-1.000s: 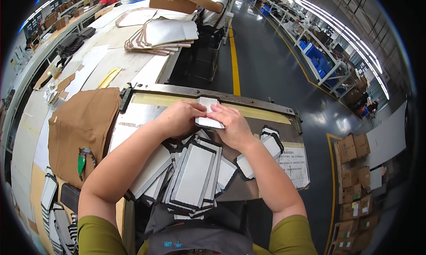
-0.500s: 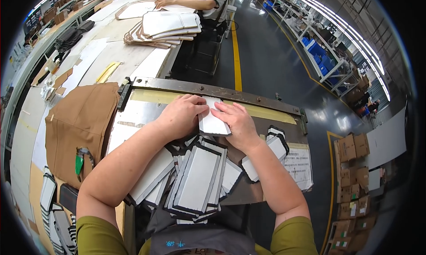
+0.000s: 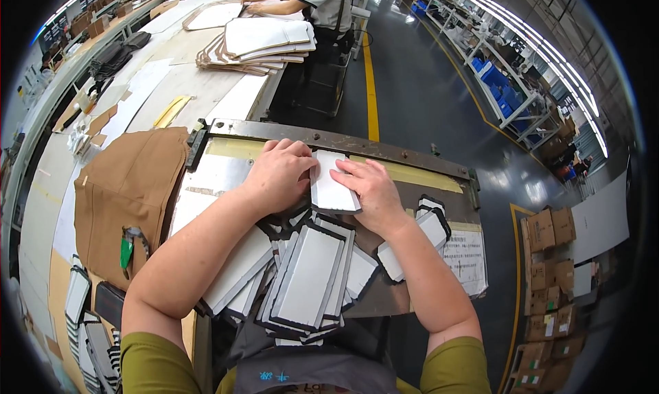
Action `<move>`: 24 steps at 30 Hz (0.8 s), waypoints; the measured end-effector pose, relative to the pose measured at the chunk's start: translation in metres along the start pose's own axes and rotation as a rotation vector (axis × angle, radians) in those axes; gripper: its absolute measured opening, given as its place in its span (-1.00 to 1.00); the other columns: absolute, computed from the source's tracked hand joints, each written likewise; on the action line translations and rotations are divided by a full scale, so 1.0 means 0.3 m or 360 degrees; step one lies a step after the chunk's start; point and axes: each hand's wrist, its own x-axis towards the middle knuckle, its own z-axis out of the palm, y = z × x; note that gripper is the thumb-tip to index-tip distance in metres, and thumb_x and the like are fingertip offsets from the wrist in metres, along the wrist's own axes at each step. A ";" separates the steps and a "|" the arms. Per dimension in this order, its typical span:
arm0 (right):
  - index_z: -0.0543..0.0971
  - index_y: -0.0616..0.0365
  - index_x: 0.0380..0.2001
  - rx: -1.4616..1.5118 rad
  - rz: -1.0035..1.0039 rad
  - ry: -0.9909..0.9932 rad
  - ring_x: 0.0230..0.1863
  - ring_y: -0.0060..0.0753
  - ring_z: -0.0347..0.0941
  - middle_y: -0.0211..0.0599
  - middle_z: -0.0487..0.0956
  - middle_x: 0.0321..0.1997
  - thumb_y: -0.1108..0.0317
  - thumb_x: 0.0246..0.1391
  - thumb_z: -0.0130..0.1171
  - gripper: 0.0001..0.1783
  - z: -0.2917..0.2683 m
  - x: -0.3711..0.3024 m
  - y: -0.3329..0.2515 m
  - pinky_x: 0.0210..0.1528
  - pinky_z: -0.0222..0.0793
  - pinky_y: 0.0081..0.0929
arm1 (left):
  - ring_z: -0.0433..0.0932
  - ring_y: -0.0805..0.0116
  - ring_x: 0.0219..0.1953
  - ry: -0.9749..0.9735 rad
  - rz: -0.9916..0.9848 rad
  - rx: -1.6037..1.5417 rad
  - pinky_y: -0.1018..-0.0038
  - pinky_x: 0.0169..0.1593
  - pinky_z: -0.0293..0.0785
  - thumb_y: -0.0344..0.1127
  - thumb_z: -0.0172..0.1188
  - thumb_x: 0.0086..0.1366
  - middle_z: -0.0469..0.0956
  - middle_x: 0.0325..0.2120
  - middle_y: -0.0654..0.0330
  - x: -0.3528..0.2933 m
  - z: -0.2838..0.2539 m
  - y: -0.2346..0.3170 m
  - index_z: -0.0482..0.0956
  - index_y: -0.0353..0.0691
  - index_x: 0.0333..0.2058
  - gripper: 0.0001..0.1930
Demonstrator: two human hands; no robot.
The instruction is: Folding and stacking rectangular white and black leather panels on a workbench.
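A white rectangular panel with dark edging (image 3: 333, 189) lies near the metal bar at the far side of my work surface. My left hand (image 3: 280, 173) is closed, its bent fingertips gripping the panel's left edge. From the other side my right hand (image 3: 374, 193) holds it, fingers lying across the upper face and right edge; the thumb is hidden. Below my hands is a loose pile of similar white panels with black edges (image 3: 309, 274), stacked unevenly toward my lap. A few more panels (image 3: 420, 239) lie beside my right forearm.
A metal bar (image 3: 329, 138) crosses the surface's far edge. Brown fabric (image 3: 130, 195) lies at the left, with striped-edged pieces (image 3: 89, 332) below it. A printed sheet (image 3: 467, 260) is at the right. Across the table, a co-worker (image 3: 322, 9) sits by stacked white panels (image 3: 264, 37).
My left fingers have shifted slightly at the panel's edge, and both hands still hold it. The co-worker's arms have moved a little. The whole view has shifted slightly.
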 end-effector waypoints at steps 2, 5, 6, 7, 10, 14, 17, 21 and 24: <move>0.64 -0.04 0.03 -0.0018 -0.0012 -0.0025 0.23 -0.21 0.44 -0.25 0.57 0.18 0.42 -0.12 0.34 -0.47 -0.007 0.004 -0.002 0.40 0.14 -0.07 | 0.47 0.21 0.04 0.0015 0.0015 0.0008 0.27 0.24 0.26 -0.35 0.30 0.08 0.55 -0.13 0.22 -0.002 0.001 0.001 0.68 -0.09 -0.15 -0.70; 0.64 -0.04 0.02 -0.0013 0.0020 -0.0029 0.23 -0.21 0.44 -0.25 0.57 0.18 0.44 -0.12 0.33 -0.48 -0.012 0.006 -0.006 0.39 0.13 -0.08 | 0.47 0.21 0.03 0.0015 0.0006 -0.0011 0.27 0.23 0.27 -0.35 0.30 0.09 0.55 -0.13 0.22 0.000 -0.008 0.005 0.69 -0.06 -0.15 -0.71; 0.64 -0.04 0.02 -0.0011 0.0019 -0.0030 0.23 -0.21 0.44 -0.25 0.57 0.18 0.44 -0.12 0.33 -0.48 -0.009 0.005 -0.005 0.39 0.13 -0.08 | 0.47 0.19 0.03 -0.0016 0.0003 -0.0060 0.25 0.23 0.28 -0.39 0.29 0.08 0.56 -0.12 0.21 -0.002 -0.011 0.009 0.69 -0.05 -0.13 -0.68; 0.65 -0.04 0.01 -0.0007 0.0019 -0.0017 0.23 -0.22 0.44 -0.26 0.58 0.17 0.45 -0.12 0.33 -0.49 -0.006 0.003 -0.001 0.39 0.13 -0.08 | 0.48 0.17 0.02 -0.0046 -0.0001 -0.0110 0.23 0.24 0.29 -0.43 0.29 0.08 0.57 -0.11 0.19 -0.003 -0.010 0.011 0.70 -0.04 -0.11 -0.65; 0.66 -0.04 -0.01 -0.0002 0.0008 -0.0039 0.22 -0.24 0.45 -0.27 0.59 0.14 0.47 -0.12 0.32 -0.51 -0.019 0.005 0.003 0.39 0.13 -0.09 | 0.49 0.19 0.00 -0.0025 0.0049 -0.0103 0.24 0.22 0.30 -0.45 0.27 0.10 0.58 -0.15 0.21 -0.001 -0.005 0.006 0.72 0.00 -0.15 -0.68; 0.69 -0.05 -0.06 0.0025 0.0015 -0.0077 0.20 -0.26 0.47 -0.28 0.62 0.09 0.46 -0.10 0.31 -0.56 -0.039 0.010 -0.003 0.38 0.14 -0.10 | 0.47 0.22 0.00 -0.0029 0.0060 -0.0142 0.30 0.19 0.28 -0.40 0.23 0.15 0.56 -0.17 0.25 -0.005 0.004 -0.010 0.73 -0.01 -0.20 -0.76; 0.70 -0.06 -0.08 0.0087 0.0002 -0.0040 0.19 -0.26 0.48 -0.27 0.62 0.09 0.44 -0.10 0.33 -0.58 -0.031 0.006 0.009 0.38 0.15 -0.09 | 0.48 0.24 -0.01 0.0025 0.0012 -0.0159 0.30 0.19 0.28 -0.40 0.19 0.18 0.57 -0.18 0.25 -0.002 0.015 -0.018 0.75 -0.01 -0.22 -0.77; 0.70 -0.06 -0.10 0.0103 0.0000 -0.0034 0.19 -0.25 0.48 -0.26 0.63 0.08 0.43 -0.10 0.34 -0.60 -0.032 0.005 0.012 0.37 0.16 -0.09 | 0.48 0.21 0.01 0.0002 -0.0012 -0.0181 0.27 0.22 0.28 -0.44 0.19 0.18 0.59 -0.13 0.25 -0.002 -0.001 -0.003 0.75 -0.06 -0.20 -0.75; 0.71 -0.05 -0.10 0.0099 0.0011 -0.0050 0.19 -0.24 0.48 -0.25 0.63 0.08 0.41 -0.11 0.35 -0.60 -0.037 0.007 0.008 0.37 0.16 -0.09 | 0.48 0.18 0.06 -0.0067 0.0014 -0.0157 0.24 0.25 0.29 -0.46 0.20 0.17 0.59 -0.02 0.27 0.005 -0.004 -0.007 0.71 -0.10 -0.13 -0.71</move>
